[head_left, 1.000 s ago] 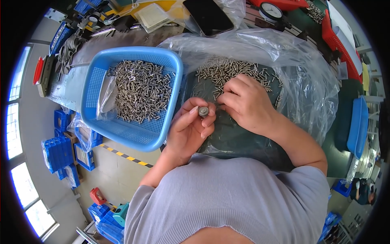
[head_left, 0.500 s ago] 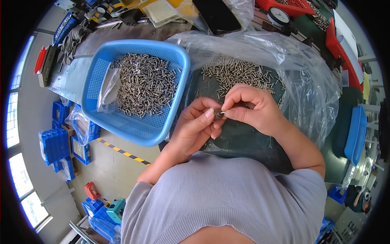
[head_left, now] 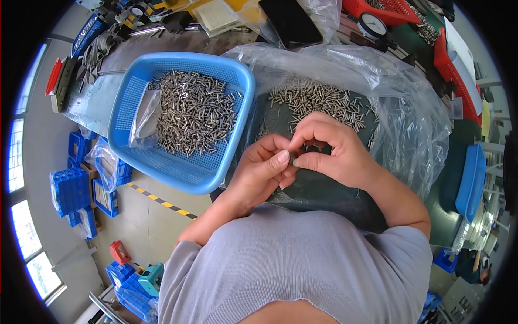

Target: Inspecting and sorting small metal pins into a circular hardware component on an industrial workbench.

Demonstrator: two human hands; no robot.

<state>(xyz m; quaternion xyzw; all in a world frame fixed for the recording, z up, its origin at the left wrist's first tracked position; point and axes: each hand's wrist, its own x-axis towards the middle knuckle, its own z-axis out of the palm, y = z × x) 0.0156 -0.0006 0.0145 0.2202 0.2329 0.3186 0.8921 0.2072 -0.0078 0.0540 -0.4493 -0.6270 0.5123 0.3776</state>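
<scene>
Above the dark green tabletop, my two hands meet at the fingertips. My left hand [head_left: 265, 168] is closed, its thumb and fingers pinching a small round dark metal part [head_left: 293, 157], mostly hidden by the fingers. My right hand [head_left: 330, 147] is closed too, thumb and index finger against the same part; whatever lies between them is covered. Just beyond the hands lies a loose pile of small metal pins [head_left: 315, 100] on the table. To the left, a blue perforated plastic basket [head_left: 202, 181] holds many more such pins [head_left: 194, 113] and a clear plastic bag [head_left: 145, 121].
Crumpled clear plastic sheeting [head_left: 413, 124] surrounds the pile. At the back lie a black phone [head_left: 290, 22] and a round dial gauge [head_left: 373, 24]. Red bins [head_left: 450, 59] and a blue tray [head_left: 470, 181] stand right. Blue crates [head_left: 73, 189] sit on the floor left.
My right fingertips have come closer round the metal part; a thin silver piece that showed between the hands is now hidden. The view has shifted slightly.
</scene>
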